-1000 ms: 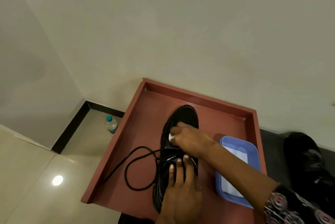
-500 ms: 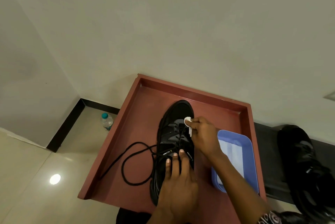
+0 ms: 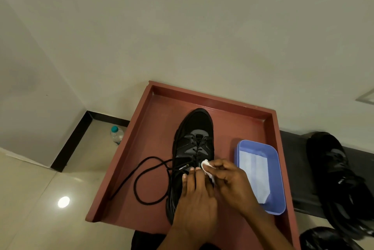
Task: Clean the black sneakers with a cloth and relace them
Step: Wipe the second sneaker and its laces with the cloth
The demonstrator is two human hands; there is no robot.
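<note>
Head view: a black sneaker (image 3: 193, 148) lies on a reddish-brown worktop (image 3: 153, 128) with a raised rim, toe pointing away from the person. White lettering marks the shoe's left side near the collar. A black lace (image 3: 141, 181) trails out of the shoe to the left and forms a loop on the worktop surface.

The left hand (image 3: 194, 199) rests flat on the rear half of the sneaker, fingers straight and close together, pressing the shoe down. The right hand (image 3: 228, 181) sits just beside it on the right and pinches a small white cloth (image 3: 207, 166) between curled fingers and thumb; the cloth touches the upper near the lace area on the shoe's right side.

A blue plastic tub (image 3: 261, 174) stands on the worktop to the right of the sneaker, apart from it, with a white folded sheet inside. A second black sneaker (image 3: 340, 179) lies off the worktop at the right, on a dark surface. A clear bottle with a teal cap (image 3: 116, 134) stands on the tiled floor (image 3: 40, 209) to the left of the worktop, near the wall corner.
</note>
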